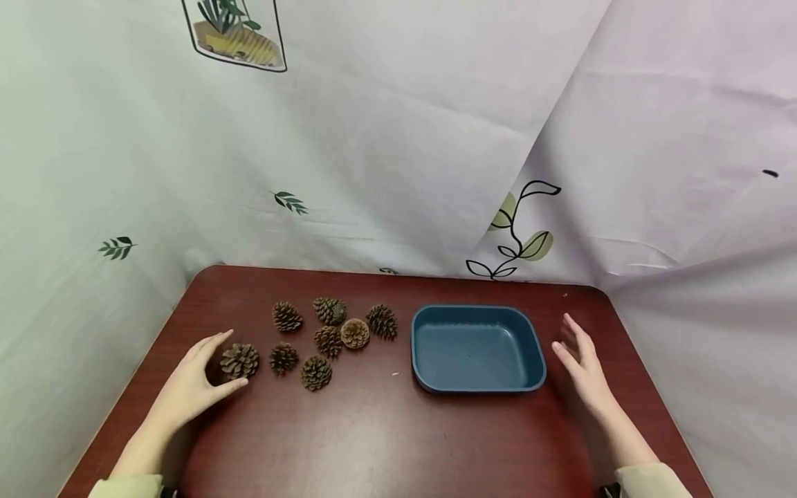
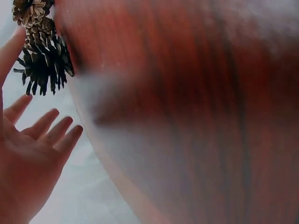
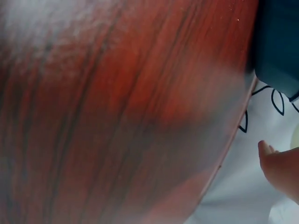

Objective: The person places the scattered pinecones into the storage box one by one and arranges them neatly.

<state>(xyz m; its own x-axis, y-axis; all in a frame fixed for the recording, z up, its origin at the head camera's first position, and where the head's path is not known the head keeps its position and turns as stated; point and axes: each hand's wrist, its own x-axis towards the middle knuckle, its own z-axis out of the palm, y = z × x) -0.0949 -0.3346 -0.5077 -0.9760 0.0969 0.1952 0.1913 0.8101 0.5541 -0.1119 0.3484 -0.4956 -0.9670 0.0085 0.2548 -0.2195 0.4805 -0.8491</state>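
My left hand (image 1: pixel 189 387) is at the left of the table, thumb and fingers spread around the leftmost pine cone (image 1: pixel 239 361) without gripping it. In the left wrist view the left hand (image 2: pixel 35 154) shows its fingers apart, with a dark pine cone (image 2: pixel 44 65) just beyond the fingertips. Beside the right wall of a blue rectangular tray (image 1: pixel 478 387), my right hand (image 1: pixel 585 370) holds nothing, its thumb and fingers apart. Only part of the right hand (image 3: pixel 282 170) enters the right wrist view, near the tray's dark corner (image 3: pixel 280 60).
Several more pine cones lie between the left hand and the tray, among them a front one (image 1: pixel 315 373), a pale round one (image 1: pixel 355 333) and a right one (image 1: pixel 382 321). The reddish-brown table (image 1: pixel 373 443) ends at a white printed cloth (image 1: pixel 386 173) behind.
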